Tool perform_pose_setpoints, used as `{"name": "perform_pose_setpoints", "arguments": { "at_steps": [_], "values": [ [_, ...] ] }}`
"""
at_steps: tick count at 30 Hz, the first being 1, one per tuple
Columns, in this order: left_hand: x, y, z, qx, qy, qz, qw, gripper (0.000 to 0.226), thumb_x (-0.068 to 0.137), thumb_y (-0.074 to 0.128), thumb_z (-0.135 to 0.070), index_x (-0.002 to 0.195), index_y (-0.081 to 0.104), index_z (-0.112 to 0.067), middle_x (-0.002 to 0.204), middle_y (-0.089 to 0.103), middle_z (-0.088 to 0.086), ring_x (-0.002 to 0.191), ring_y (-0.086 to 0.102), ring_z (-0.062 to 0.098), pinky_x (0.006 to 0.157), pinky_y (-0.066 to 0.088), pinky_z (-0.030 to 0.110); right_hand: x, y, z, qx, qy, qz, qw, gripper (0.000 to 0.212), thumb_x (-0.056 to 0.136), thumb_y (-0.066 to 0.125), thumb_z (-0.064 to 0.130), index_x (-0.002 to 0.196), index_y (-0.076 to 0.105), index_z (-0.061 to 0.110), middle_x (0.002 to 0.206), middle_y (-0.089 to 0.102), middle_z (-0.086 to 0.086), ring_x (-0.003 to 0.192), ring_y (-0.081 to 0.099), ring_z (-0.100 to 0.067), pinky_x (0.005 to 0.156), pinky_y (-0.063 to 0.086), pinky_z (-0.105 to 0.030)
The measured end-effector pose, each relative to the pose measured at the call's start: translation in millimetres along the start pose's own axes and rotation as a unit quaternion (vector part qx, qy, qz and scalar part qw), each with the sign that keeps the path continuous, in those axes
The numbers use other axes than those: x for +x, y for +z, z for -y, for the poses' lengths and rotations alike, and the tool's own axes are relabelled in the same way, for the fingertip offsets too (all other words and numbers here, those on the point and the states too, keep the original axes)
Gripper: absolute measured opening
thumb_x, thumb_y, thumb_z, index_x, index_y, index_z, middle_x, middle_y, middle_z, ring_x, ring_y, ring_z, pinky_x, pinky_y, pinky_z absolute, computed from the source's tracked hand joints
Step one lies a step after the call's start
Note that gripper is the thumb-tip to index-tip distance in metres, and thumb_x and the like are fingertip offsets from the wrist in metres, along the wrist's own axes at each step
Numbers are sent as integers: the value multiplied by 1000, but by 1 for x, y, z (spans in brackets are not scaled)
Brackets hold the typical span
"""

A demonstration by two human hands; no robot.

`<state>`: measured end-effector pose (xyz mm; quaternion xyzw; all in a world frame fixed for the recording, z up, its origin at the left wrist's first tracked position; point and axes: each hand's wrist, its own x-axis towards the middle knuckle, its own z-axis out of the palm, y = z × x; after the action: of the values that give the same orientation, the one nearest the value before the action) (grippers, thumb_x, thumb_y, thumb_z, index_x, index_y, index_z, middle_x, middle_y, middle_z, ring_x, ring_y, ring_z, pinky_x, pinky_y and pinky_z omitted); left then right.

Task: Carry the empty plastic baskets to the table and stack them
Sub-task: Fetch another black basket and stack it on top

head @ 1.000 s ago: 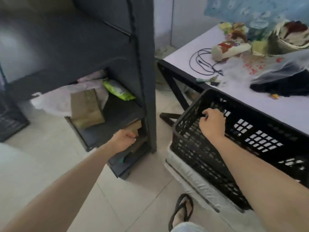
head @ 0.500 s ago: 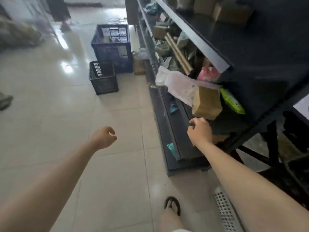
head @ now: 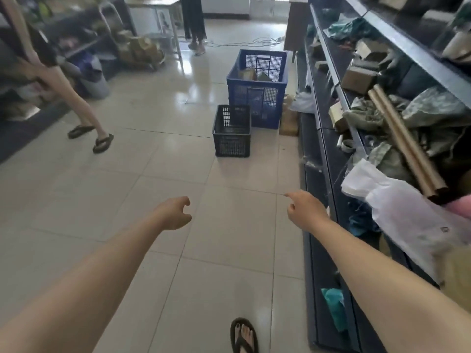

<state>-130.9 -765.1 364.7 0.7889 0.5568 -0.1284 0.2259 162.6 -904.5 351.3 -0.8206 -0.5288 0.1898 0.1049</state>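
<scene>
A small black plastic basket (head: 231,131) stands empty on the tiled floor ahead. Right behind it sits a larger blue plastic basket (head: 257,88) with a few boxes inside. My left hand (head: 173,213) reaches forward over the floor, fingers loosely curled, holding nothing. My right hand (head: 305,209) is also out in front near the shelf's edge, fingers apart and empty. Both hands are well short of the baskets. The table and the black basket I held earlier are out of view.
A long dark shelf unit (head: 331,138) full of boxes, cloth, cardboard tubes and plastic bags runs along the right. One person's legs (head: 84,115) stand at the left, another person (head: 195,26) at the back. Clutter and a metal table (head: 153,11) line the far left.
My right hand let go of the black basket by the table. I turned away from the table to face down the aisle, and both empty hands now stretch towards the baskets on the floor.
</scene>
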Motion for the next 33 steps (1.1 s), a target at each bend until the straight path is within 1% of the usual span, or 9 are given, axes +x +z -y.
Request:
{"name": "perform_pose_setpoints", "arguments": {
  "at_steps": [2,5,8,11,17,21,26,29,33],
  "values": [
    [31,-19,2,14,3,11,1000,54,90,49,-32,141,37,-18,138,51,10,122,52,28,99,44,35,42,-10,10,-21,1,37,999,49,91,41,13,139,46,19,141,52,-7,125,50,-28,101,44,-38],
    [73,-47,4,23,22,-1,999,55,92,48,-33,142,35,-17,143,47,9,128,48,25,103,42,37,95,-20,22,-36,22,69,997,50,90,41,17,140,45,23,139,53,-8,121,53,-30,96,47,-37],
    [115,-70,10,33,32,-2,999,57,90,50,-33,143,35,-16,142,46,7,127,48,24,102,42,36,143,-21,33,-48,38,99,993,51,90,41,18,141,43,24,142,50,-7,124,50,-30,97,45,-37],
    [170,-96,22,13,26,-1,1000,59,89,52,-32,143,34,-16,141,46,8,127,47,25,103,41,37,206,-23,53,-49,40,114,991,50,92,42,17,142,42,22,143,48,-8,126,49,-30,98,42,-35],
    [308,-171,61,-22,21,-6,1000,60,89,53,-30,144,33,-17,140,48,10,127,49,25,102,41,33,361,-23,117,-42,46,132,989,47,95,44,19,142,41,16,145,43,-12,128,46,-30,99,40,-34],
    [391,-232,94,-38,-5,33,999,60,90,53,-32,144,33,-17,136,51,10,124,50,27,101,41,32,460,-25,175,-45,45,172,983,47,94,47,19,141,43,14,146,42,-12,130,45,-29,104,39,-35],
    [498,-299,127,-51,-44,21,998,60,89,56,-34,142,37,-15,137,52,10,124,50,29,99,40,33,570,-27,235,-47,8,198,979,46,91,49,20,137,48,17,138,50,-9,123,50,-28,98,41,-33],
    [558,-319,128,-60,-49,41,996,60,88,57,-34,141,37,-15,135,54,10,122,52,28,97,40,32,638,-28,248,-65,-4,234,970,45,90,49,22,135,50,17,136,50,-7,121,50,-27,97,43,-34],
    [650,-344,111,-56,-27,64,996,61,88,56,-33,143,35,-17,135,53,10,122,52,28,98,42,33,741,-31,239,-95,-9,246,965,33,88,51,20,118,60,10,120,61,-10,107,57,-28,90,48,-35]
  ]
}}
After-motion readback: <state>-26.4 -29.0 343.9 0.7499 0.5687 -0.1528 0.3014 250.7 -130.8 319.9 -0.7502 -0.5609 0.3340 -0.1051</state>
